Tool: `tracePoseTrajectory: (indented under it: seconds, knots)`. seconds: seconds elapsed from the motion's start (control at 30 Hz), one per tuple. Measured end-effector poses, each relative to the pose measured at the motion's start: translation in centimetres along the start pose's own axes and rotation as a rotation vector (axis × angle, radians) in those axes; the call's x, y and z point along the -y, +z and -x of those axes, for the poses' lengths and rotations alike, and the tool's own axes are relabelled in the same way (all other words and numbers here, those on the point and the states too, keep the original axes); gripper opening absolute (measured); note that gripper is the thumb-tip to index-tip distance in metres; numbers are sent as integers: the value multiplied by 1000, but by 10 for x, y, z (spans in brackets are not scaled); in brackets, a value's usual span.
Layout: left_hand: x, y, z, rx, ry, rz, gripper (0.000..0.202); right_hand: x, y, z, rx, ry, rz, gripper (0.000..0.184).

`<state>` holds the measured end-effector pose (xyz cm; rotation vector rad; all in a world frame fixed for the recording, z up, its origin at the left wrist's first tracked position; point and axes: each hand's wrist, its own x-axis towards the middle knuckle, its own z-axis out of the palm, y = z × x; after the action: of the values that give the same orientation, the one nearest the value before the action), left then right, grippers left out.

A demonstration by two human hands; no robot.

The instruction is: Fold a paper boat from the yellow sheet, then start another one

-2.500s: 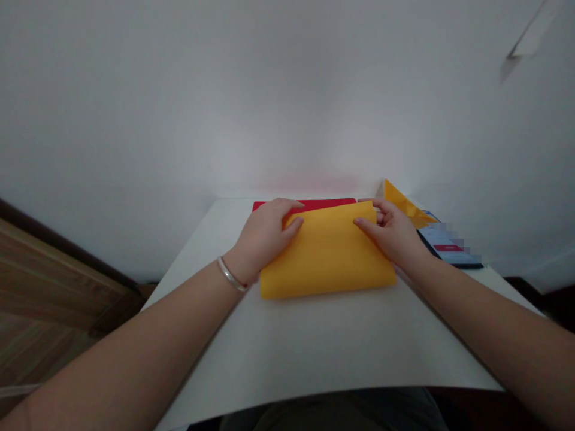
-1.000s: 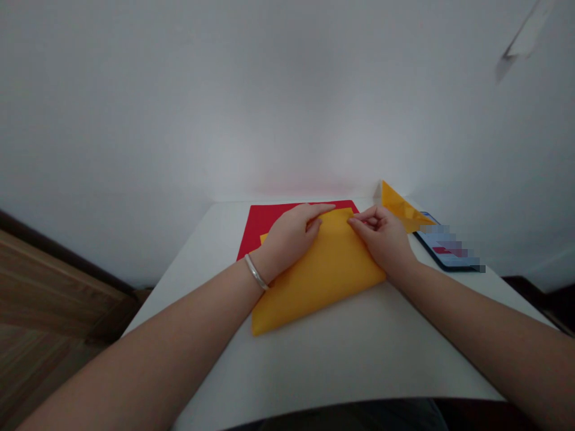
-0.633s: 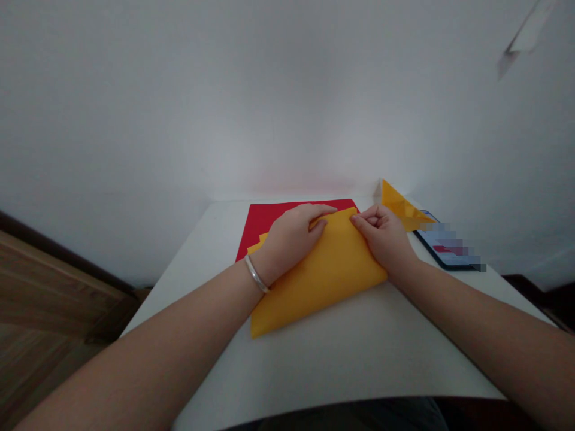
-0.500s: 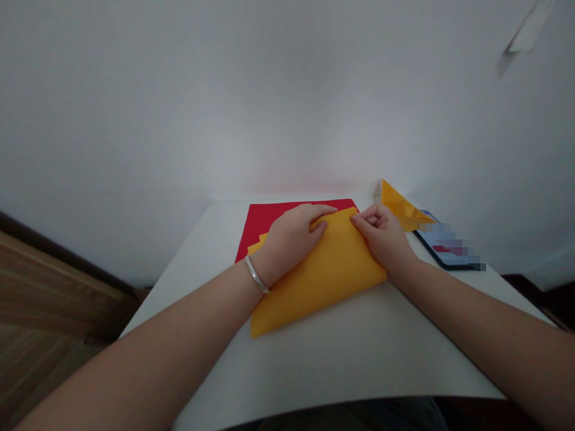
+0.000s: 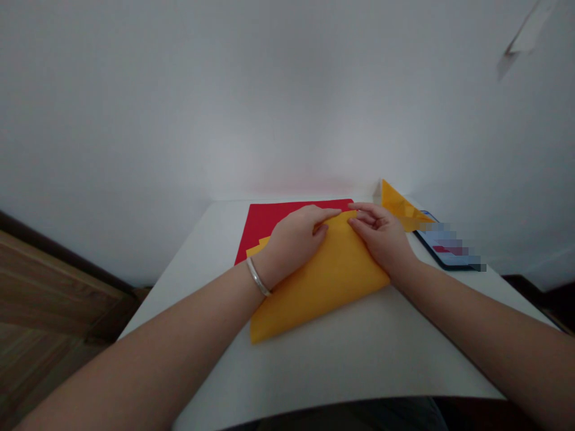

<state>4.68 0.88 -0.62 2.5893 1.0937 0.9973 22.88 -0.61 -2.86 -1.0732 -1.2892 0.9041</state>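
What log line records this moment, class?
left hand: on folded yellow paper | right hand: at its tip | beneath: red sheet

A folded sheet of matt yellow-orange paper (image 5: 323, 293) lies partly over a sheet of matt red paper (image 5: 269, 224) on a smooth white tabletop (image 5: 359, 359); a polished silver-coloured metal bangle (image 5: 257, 277) gleams softly nearby.

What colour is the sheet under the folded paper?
The sheet is red, shown in the head view.
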Motion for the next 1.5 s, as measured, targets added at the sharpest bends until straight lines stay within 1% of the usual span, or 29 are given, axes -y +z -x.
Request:
tracePoseTrajectory:
  seconds: [0.13,0.2,0.27,0.33,0.43,0.67,0.87,0.93,1.03,1.17,1.27,1.37,1.5]
  knots:
    - [1,1,-1,-5,3,11,37,-3,-3,0,-14,-123,155,26]
    - [1,2,-1,-10,-5,27,38,-1,-5,0,-38,-195,302,27]
    - [0,2,-1,-10,-3,48,39,1,-7,1,-66,-278,450,24]
    - [-1,2,-1,-1,6,56,39,3,-7,0,-86,-315,540,20]
    - [0,2,-1,11,31,47,37,2,-7,-1,-89,-263,550,16]
    - [5,5,-3,21,76,55,36,-8,-6,-4,-54,-176,354,15]
    - [9,5,-3,52,90,43,36,-4,-8,-4,-49,-156,446,14]
    - [10,2,-3,89,56,22,34,-4,-10,-5,-67,-124,459,15]
    - [12,-5,-2,147,-40,-15,32,-6,-15,-8,-101,-97,495,18]
    - [20,-15,-2,183,-134,-28,30,-8,-25,-12,-143,-97,603,20]
    - [30,-22,-2,245,-195,21,29,-10,-33,-15,-168,-111,697,20]
    - [38,-27,0,264,-260,71,28,-13,-40,-16,-175,-111,758,20]
    - [49,-29,2,302,-275,155,32,-16,-44,-18,-172,-107,800,19]
